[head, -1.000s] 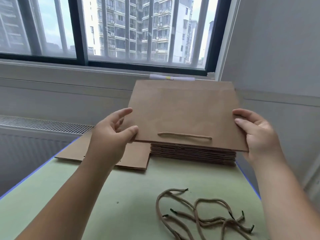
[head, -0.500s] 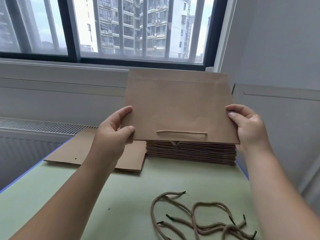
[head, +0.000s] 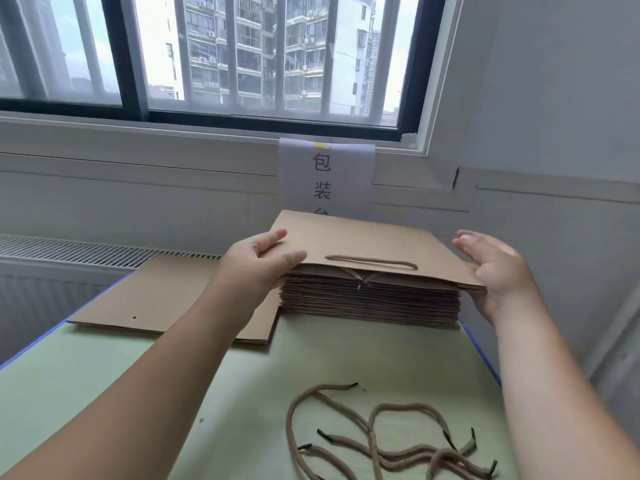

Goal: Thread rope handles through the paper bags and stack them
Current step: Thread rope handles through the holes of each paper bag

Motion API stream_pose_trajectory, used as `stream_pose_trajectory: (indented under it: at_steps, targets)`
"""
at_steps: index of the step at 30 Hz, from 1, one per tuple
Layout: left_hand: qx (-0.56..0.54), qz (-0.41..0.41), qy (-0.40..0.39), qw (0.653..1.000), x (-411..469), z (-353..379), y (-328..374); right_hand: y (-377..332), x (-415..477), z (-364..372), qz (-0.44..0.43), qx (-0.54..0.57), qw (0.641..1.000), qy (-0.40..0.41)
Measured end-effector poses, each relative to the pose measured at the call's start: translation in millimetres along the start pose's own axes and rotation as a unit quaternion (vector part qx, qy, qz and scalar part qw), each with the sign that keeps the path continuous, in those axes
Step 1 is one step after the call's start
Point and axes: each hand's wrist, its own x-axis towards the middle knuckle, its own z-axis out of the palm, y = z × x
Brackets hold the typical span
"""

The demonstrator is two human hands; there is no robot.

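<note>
Nearest on the green desk (head: 104, 386) lies a tangle of loose ropes (head: 408, 463) with dark tips, not yet used. Beyond them both forearms reach out to the stack (head: 370, 303) of threaded bags at the desk's far right.

The bag (head: 374, 244), half a second ago held up nearly on edge above the stack with its face towards the camera, has been tipped down and now lies almost flat on top, its handle (head: 372, 263) showing as a flat loop near the front edge. The left hand (head: 256, 268) holds the near left corner, thumb and forefinger on top and the other fingers hidden below. The right hand (head: 491, 268) has let go its pinch: its fingers are straight and spread, the palm set against the right edge.

By my reckoning this bag is as good as stacked. What remains is to square it up and release the left corner, then fetch another.

Left of the stack lie the flat bags (head: 173, 299), one punched hole showing and no rope. Behind, a paper sign (head: 325, 178) hangs under the window (head: 242, 57).
</note>
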Motion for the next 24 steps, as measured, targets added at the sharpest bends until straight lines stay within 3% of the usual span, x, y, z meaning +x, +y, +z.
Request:
stream_pose_trajectory:
  at_steps: [3,9,14,17,18,20,22,24]
  targets:
    - [0.042,-0.01,-0.003,0.999,2,4,-1,2,-1,-3,0.02,-0.011,0.999,-0.048]
    - [0.133,0.001,0.08,0.988,2,9,-10,4,1,-9,-0.021,-0.226,0.954,-0.195]
    - [0.225,-0.006,0.114,0.968,3,9,-8,6,1,-5,-0.067,-0.326,0.925,-0.184]
    - [0.35,0.01,0.13,0.927,1,12,-6,10,2,-4,-0.098,-0.34,0.924,-0.147]
    - [0.391,0.048,0.151,0.907,-1,14,-7,11,3,-4,-0.1,-0.336,0.926,-0.14]
    - [0.431,0.212,0.183,0.858,-6,17,-10,10,2,-4,-0.099,-0.324,0.932,-0.129]
    - [0.433,0.382,0.155,0.802,-15,23,-14,9,2,-4,-0.098,-0.322,0.933,-0.125]
    - [0.455,0.45,0.086,0.763,-24,37,-17,9,1,-2,-0.093,-0.321,0.934,-0.13]
